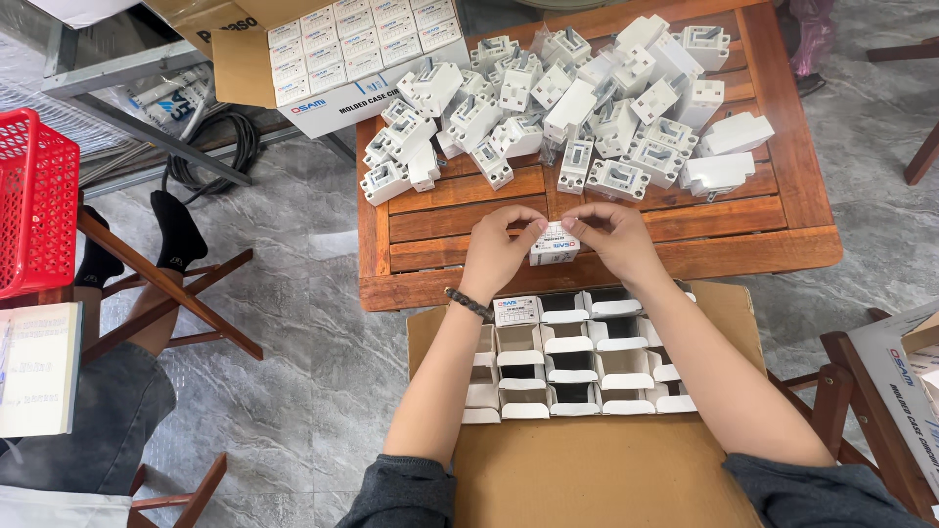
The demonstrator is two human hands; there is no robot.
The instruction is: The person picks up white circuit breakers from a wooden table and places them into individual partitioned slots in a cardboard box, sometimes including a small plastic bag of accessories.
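Wooden table (743,240): two hands (497,256) (614,240) pinch one small white box (554,244).

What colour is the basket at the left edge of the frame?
Red, with an open mesh wall; the basket shows in the head view, far from both hands.

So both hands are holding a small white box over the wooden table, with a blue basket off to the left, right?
Not quite: the basket is red, not blue, as the head view shows. The rest holds: the left hand and right hand hold a small white box over the wooden table.
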